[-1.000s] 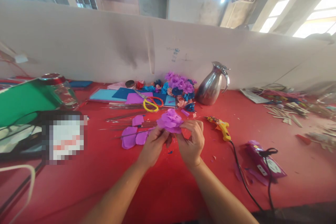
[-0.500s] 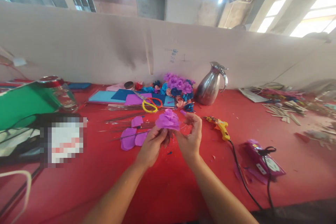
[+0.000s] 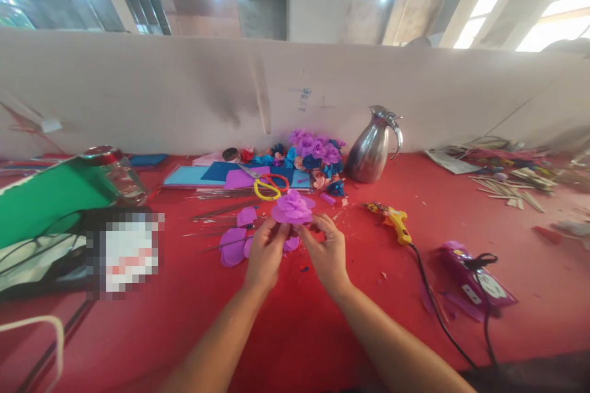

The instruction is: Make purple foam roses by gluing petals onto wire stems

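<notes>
A purple paper flower (image 3: 293, 207) with layered petals is held up between both hands, above the red table. My left hand (image 3: 266, 253) is closed, thumb and fingers pinching the flower's underside from the left. From the right, my right hand (image 3: 326, 253) grips the lower petals between thumb and fingers. Loose purple paper petals (image 3: 233, 248) lie on the table beside my left hand, partly hidden by it. Just behind the flower rest scissors (image 3: 267, 190) with one yellow and one red handle loop.
A yellow glue gun (image 3: 393, 221) and purple power strip (image 3: 479, 276) with cords lie at the right. Finished paper flowers (image 3: 316, 147) and a metal jug (image 3: 372, 146) stand by the wall. Coloured sheets (image 3: 187, 176), a glass jar (image 3: 120, 177) and a green board (image 3: 50, 193) are at left.
My right hand's raised fingers have come down and closed on the flower's right side. The left hand keeps its hold, and the whole view has shifted slightly.
</notes>
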`<state>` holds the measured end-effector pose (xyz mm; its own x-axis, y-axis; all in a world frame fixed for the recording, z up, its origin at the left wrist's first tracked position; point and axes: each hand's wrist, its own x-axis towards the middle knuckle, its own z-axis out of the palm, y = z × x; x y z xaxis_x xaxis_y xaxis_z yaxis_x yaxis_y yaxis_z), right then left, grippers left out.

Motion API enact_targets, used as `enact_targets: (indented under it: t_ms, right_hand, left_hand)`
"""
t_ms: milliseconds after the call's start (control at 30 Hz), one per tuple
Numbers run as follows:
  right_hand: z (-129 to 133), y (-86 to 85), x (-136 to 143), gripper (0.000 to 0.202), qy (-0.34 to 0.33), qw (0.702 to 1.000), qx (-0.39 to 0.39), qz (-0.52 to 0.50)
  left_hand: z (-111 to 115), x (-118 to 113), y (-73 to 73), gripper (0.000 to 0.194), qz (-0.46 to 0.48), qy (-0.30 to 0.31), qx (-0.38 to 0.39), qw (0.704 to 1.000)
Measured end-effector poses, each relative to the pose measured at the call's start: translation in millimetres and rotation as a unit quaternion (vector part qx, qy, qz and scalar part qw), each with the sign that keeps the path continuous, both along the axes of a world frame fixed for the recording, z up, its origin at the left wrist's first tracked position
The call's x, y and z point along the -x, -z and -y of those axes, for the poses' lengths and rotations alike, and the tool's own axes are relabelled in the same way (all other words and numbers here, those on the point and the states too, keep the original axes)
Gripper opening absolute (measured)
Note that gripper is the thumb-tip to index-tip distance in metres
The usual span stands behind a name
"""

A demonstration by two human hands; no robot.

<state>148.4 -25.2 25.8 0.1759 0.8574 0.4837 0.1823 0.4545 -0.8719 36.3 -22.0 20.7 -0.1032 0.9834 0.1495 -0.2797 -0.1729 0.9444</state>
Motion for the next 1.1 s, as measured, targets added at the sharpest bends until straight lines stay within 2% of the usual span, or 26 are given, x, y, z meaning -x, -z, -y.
enact_targets:
  t_ms: [167, 367, 500, 667, 1100]
  right_hand:
    - [-2, 5.0, 1, 0.013, -0.006, 0.999, 0.027, -0.020]
    - [-4, 4.7, 0, 0.015, -0.027, 0.997, 0.047, -0.046]
    - [-4, 3.9, -1, 0.014, -0.050, 0.995, 0.059, -0.058]
    - [-6, 1.2, -2, 0.016, -0.037, 0.997, 0.045, -0.060]
    - [-3, -6.2, -6, 0.011, -0.036, 0.998, -0.011, -0.050]
  left_hand:
    - [-1, 1, 4.2, 0.029, -0.064, -0.020, -0.017, 0.998]
    - [-2, 1, 4.1, 0.028, -0.073, -0.027, -0.010, 0.997]
    - [-1, 5, 4.2, 0.029, -0.149, -0.048, -0.022, 0.987]
    - [0, 8, 4.6, 0.027, -0.230, -0.069, -0.042, 0.970]
    - [0, 11, 3.1, 0.017, -0.213, -0.065, -0.070, 0.972]
